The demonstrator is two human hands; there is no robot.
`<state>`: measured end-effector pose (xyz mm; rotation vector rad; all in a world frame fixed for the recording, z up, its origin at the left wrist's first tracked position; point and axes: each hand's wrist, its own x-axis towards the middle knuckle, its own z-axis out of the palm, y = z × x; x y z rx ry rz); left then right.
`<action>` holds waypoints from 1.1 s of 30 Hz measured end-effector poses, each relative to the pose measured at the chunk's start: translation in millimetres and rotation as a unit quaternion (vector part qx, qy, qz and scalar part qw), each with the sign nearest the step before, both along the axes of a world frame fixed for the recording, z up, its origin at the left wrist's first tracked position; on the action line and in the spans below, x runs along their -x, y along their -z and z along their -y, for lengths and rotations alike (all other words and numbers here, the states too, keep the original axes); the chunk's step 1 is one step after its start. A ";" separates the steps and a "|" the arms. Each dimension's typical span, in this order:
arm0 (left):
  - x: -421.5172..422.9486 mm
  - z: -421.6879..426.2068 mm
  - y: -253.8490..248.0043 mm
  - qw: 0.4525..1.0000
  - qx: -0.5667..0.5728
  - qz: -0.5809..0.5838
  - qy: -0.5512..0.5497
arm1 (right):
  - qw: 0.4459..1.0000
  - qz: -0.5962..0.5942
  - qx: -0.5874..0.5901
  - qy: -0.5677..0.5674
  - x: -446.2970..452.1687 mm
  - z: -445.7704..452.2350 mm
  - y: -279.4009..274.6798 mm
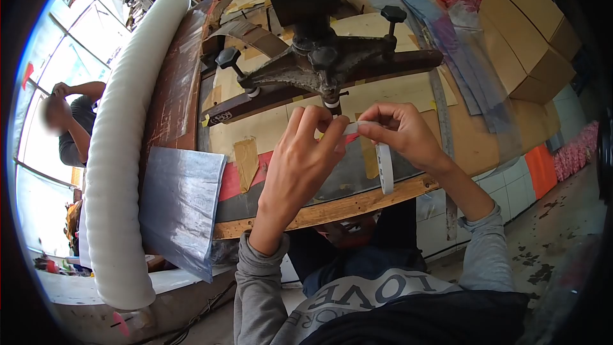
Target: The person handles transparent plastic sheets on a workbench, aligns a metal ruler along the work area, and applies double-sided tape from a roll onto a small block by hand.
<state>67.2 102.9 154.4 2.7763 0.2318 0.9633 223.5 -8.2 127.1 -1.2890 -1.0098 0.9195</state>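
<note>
My left hand (300, 156) is closed in a pinch at one end of a narrow white strip (351, 129), in front of the machine's central head. On the strip's other end, the thumb and forefinger of my right hand (405, 134) press together. Below the right hand hangs a white band with small dark marks (385, 169), perhaps part of the same strip; I cannot tell if it is a tape. Under both hands lie a dark board edge and a red strip (242, 171) with pieces of brown tape (246, 163).
A dark metal press head with knobs (322, 57) stands over the table. Left are a long white foam roll (121, 147) and folded clear plastic sheet (182, 201). Cardboard boxes (520, 32) and grey-blue sheets (447, 51) lie right. Another person (76, 121) is beyond the roll.
</note>
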 end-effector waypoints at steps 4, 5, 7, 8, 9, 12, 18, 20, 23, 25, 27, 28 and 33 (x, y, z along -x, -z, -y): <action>0.8 -7.7 -3.0 0.998 0.053 -0.013 0.034 | 1.000 0.023 -0.005 0.007 1.7 0.7 -1.5; -0.7 -10.0 -0.2 0.995 0.088 -0.011 0.047 | 0.999 0.037 -0.009 0.005 2.0 0.9 -1.9; -3.4 -14.6 8.8 0.985 0.158 -0.008 0.072 | 0.997 0.072 -0.017 0.008 2.5 1.2 -2.1; -4.3 -14.4 9.2 0.982 0.173 -0.003 0.071 | 0.995 0.093 -0.022 0.013 2.8 1.4 -2.2; -5.5 -13.7 9.6 0.980 0.188 0.002 0.070 | 0.993 0.114 -0.027 0.019 3.2 1.5 -2.3; -5.9 -12.7 7.0 0.978 0.197 0.000 0.061 | 0.985 0.157 -0.062 0.033 5.4 0.7 0.7; -6.7 -12.7 11.8 0.990 0.133 -0.008 0.043 | 0.943 0.315 -0.076 0.082 9.8 2.2 -4.8; -6.9 -12.5 11.8 0.995 0.097 -0.007 0.034 | 0.921 0.364 -0.097 0.101 10.4 0.5 -0.4; -5.8 -11.1 9.4 0.999 0.051 -0.008 0.016 | 0.898 0.407 -0.118 0.119 11.4 -1.9 4.7; -5.4 -9.8 8.7 0.999 0.032 -0.006 0.004 | 0.893 0.416 -0.120 0.119 11.0 -3.0 4.9; -6.3 -9.0 7.3 1.000 0.017 0.000 -0.002 | 0.895 0.416 -0.112 0.112 9.8 -4.0 4.6; -7.0 -8.9 6.7 1.000 0.009 0.003 -0.005 | 0.890 0.426 -0.118 0.117 9.6 -5.0 4.9; -11.8 -12.5 16.3 0.999 0.022 0.033 0.015 | 0.865 0.461 -0.150 0.129 7.3 -10.0 3.7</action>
